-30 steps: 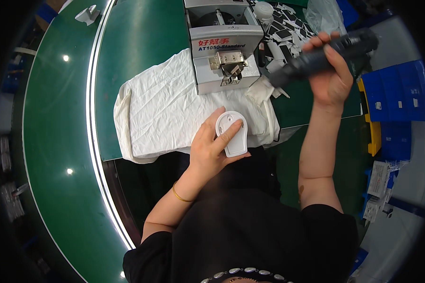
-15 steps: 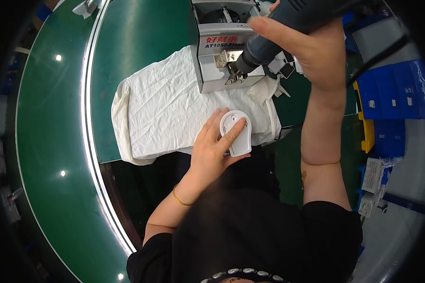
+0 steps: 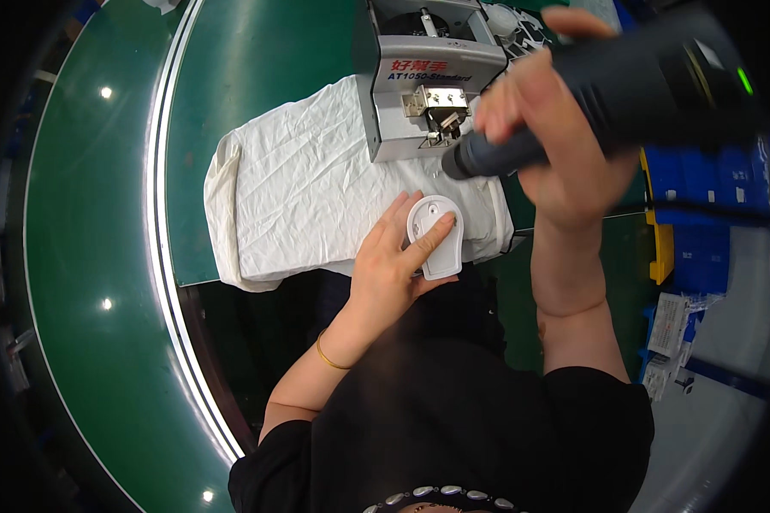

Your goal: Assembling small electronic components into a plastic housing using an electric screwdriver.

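Over the cloth's [image 3: 299, 192] near edge, my left hand [image 3: 383, 267] pinches the white part [image 3: 443, 253] — thumb across its face, fingers behind; a slack pinch could let it twist. My right hand [image 3: 573, 162] is wrapped round the driver [image 3: 650, 85] — swung hastily, its nose could knock the feeder [image 3: 441, 53] close by.

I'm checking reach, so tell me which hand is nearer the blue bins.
Right. The right hand, around the dark driver, is left of the blue bins; the left hand, holding the white part, is much farther left, by the cloth.
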Motion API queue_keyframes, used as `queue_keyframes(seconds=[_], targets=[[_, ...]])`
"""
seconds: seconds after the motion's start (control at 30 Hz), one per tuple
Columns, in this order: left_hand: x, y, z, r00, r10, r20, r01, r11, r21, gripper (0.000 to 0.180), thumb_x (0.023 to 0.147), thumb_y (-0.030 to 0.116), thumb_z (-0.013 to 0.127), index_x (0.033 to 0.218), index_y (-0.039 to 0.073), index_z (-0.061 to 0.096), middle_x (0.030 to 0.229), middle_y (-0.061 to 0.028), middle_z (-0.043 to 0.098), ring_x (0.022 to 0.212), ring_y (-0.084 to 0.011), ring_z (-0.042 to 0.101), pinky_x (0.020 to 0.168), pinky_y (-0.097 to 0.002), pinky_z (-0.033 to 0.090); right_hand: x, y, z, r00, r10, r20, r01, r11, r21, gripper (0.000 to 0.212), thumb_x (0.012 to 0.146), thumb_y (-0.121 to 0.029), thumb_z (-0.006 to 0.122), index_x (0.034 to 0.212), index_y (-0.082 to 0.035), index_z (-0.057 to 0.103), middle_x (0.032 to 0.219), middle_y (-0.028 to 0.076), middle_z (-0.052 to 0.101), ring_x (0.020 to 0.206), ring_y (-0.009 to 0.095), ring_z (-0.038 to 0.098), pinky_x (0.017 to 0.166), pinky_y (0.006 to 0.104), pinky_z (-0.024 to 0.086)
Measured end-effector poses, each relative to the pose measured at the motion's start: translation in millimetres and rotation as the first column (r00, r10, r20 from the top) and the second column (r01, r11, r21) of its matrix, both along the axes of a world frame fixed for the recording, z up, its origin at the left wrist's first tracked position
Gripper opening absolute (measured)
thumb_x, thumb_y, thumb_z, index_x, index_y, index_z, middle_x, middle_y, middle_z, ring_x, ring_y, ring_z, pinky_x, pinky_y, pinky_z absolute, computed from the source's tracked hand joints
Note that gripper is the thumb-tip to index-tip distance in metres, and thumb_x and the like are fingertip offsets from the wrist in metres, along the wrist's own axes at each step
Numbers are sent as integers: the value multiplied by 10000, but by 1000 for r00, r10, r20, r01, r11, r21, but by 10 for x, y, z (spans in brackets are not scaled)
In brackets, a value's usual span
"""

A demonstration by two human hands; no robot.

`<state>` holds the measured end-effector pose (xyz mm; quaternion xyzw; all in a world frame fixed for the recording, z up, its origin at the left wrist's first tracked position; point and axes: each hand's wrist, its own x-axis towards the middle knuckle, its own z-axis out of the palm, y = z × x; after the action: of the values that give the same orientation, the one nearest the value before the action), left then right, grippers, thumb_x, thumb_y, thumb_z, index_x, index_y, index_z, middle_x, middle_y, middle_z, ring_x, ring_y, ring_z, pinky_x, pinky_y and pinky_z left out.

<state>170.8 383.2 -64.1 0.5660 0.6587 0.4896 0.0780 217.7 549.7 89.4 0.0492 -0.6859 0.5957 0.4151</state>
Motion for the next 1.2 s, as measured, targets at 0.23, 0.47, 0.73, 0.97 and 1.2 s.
queue_keyframes(seconds=[0.23, 0.47, 0.73, 0.97, 1.2], targets=[[-8, 2, 27, 1000, -12, 18, 12, 1000, -6, 784, 557, 214, 893, 1300, 190, 643, 1374, -211, 519, 1257, -427, 520, 996, -460, 473, 214, -314, 35, 975, -162, 155, 144, 983, 118, 511, 895, -104, 639, 1308, 2, 357, 758, 83, 546, 630, 165, 561, 641, 367, 509], [-5, -8, 45, 1000, 4, 10, -4, 1000, -1, 761, 555, 211, 894, 1278, 182, 657, 1374, -211, 522, 1263, -430, 518, 1001, -459, 474, 344, -256, 51, 923, -264, 279, 156, 922, 356, 505, 892, -94, 642, 1303, -16, 358, 775, 89, 555, 641, 168, 568, 651, 364, 507], [-16, -2, 19, 1000, 4, 14, -4, 1000, 2, 762, 554, 214, 894, 1280, 192, 661, 1365, -208, 530, 1252, -430, 527, 993, -458, 481, 296, -292, 41, 924, -239, 299, 120, 923, 365, 444, 890, -70, 627, 1249, -33, 370, 784, 86, 547, 635, 165, 561, 651, 364, 501], [-17, 0, 16, 1000, 4, 11, -4, 1000, 7, 751, 558, 215, 892, 1273, 187, 664, 1353, -212, 536, 1244, -429, 533, 982, -455, 489, 259, -322, 0, 930, -224, 290, 134, 944, 301, 413, 884, -50, 614, 1222, -39, 375, 776, 80, 543, 632, 163, 556, 648, 364, 499], [-5, -13, 14, 1000, 2, 15, -2, 1000, 4, 744, 562, 224, 890, 1270, 185, 665, 1354, -214, 536, 1245, -430, 532, 982, -453, 489, 254, -295, -103, 951, -183, 248, 114, 957, 268, 396, 887, -46, 622, 1204, -39, 386, 765, 80, 546, 631, 160, 555, 637, 363, 499]])
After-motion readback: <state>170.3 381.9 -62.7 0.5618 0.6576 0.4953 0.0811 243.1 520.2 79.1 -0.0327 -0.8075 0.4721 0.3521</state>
